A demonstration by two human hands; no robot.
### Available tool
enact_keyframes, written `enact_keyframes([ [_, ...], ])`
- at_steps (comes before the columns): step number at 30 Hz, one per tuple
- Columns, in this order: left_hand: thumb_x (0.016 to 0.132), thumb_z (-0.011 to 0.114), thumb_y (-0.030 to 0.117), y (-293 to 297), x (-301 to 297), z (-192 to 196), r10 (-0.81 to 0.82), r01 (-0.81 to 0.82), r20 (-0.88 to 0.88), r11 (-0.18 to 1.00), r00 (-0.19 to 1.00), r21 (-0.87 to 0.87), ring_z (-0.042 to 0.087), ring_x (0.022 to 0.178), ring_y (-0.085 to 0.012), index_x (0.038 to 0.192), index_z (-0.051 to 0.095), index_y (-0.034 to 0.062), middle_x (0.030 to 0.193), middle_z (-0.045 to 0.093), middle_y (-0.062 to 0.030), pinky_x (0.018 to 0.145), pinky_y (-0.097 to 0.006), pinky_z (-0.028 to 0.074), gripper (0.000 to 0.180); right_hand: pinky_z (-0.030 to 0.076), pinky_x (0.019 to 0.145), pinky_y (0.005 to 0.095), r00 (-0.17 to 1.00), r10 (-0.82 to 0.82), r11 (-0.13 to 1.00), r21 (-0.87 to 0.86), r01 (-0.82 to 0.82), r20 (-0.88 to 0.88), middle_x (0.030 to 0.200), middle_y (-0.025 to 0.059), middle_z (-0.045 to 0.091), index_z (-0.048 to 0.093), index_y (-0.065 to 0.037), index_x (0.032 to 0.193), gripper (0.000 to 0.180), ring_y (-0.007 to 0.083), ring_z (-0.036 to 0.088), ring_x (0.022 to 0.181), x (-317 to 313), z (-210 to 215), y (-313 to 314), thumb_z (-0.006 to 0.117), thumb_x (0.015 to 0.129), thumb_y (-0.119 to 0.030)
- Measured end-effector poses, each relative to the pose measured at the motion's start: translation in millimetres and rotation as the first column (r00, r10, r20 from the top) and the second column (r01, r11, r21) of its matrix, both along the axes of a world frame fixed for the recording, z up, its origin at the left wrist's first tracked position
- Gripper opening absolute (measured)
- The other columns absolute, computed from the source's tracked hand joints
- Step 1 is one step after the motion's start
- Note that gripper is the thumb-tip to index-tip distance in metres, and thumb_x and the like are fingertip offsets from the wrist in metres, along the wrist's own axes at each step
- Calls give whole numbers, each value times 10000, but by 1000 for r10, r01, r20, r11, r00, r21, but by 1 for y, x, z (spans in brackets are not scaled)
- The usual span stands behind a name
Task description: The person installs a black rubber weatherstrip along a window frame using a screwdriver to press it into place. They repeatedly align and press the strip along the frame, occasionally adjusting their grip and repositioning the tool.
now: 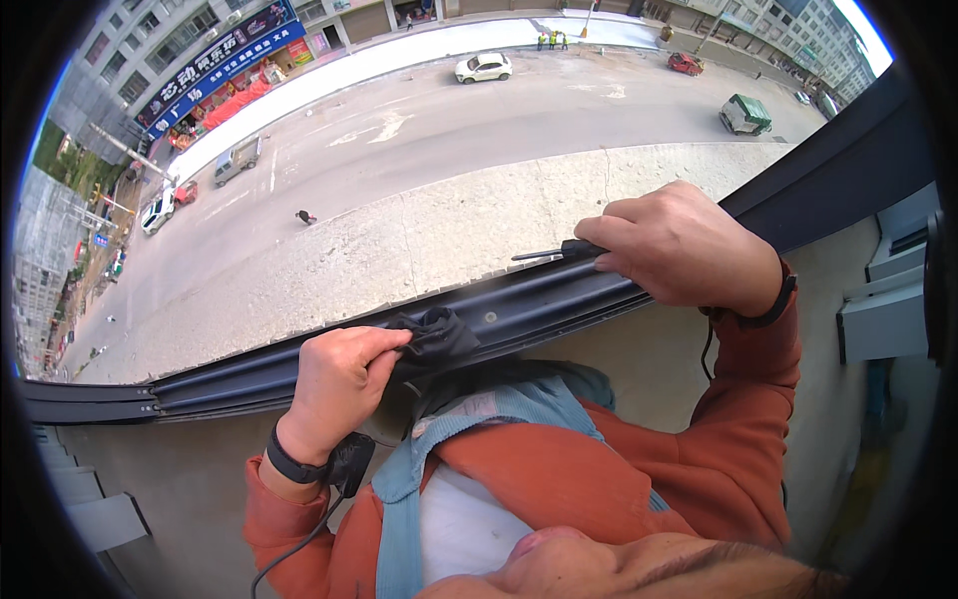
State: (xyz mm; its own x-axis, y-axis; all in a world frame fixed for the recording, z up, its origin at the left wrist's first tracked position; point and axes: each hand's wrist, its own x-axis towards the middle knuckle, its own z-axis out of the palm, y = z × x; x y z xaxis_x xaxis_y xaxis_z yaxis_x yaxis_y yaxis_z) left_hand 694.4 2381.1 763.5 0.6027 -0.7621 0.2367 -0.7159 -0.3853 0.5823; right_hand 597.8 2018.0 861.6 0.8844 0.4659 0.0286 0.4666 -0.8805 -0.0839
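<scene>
My left hand (341, 371) pinches a crumpled black cloth (441, 337) between thumb and fingers. The cloth lies bunched on the dark metal window track (544, 299), whose grooves run lengthwise across the view. Farther right, my right hand (689, 245) is closed around the dark handle of a screwdriver (540, 256). Its thin metal shaft points left, just above the outer edge of the track. Most of the handle is hidden inside my fingers. A small round spot, perhaps a screw or hole, shows on the track right of the cloth.
Beyond the track is a rough pale concrete ledge (469, 235), high over a street with cars and people. The dark window frame (838, 150) rises at the right. A black cable (299, 539) trails from the device on my left wrist.
</scene>
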Motion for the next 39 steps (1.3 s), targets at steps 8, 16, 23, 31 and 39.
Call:
enact_keyframes([
  [8,872,729,-53,-76,-2,0,-182,181,-86,983,979,-16,770,884,-348,1097,781,32,1001,787,-168,780,-380,625,246,549,636,388,920,-318,921,304,243,229,896,136,713,702,-34,1181,309,316,703,732,-80,-18,-71,779,885,-74],
  [16,848,716,-75,-144,0,2,-201,213,-98,969,975,128,765,877,-367,1055,790,10,972,777,-208,785,-388,614,236,531,622,379,850,-448,856,408,318,277,885,148,698,706,3,1189,310,311,685,716,-124,-49,-114,763,890,-58],
  [23,852,711,-77,-206,-11,-22,-142,146,-53,986,988,80,767,877,-368,1052,790,10,962,776,-209,780,-383,618,231,515,576,381,787,-527,803,490,339,320,822,170,678,707,44,1182,331,311,662,636,-143,-77,-174,773,871,-49],
  [31,860,713,-74,-300,-19,-45,-277,277,4,960,961,35,767,872,-372,1078,777,11,986,773,-214,770,-394,628,242,566,624,375,807,-513,785,539,304,292,895,183,728,712,46,1171,325,331,716,711,-147,-113,-224,783,864,-34],
  [39,899,659,-63,-409,-21,-64,-447,447,-20,893,894,57,744,927,-403,1162,751,11,1006,761,-223,823,-430,611,288,570,649,376,755,-601,728,570,382,262,962,169,748,707,17,1204,334,328,721,748,-171,-141,-254,773,884,-55],
])
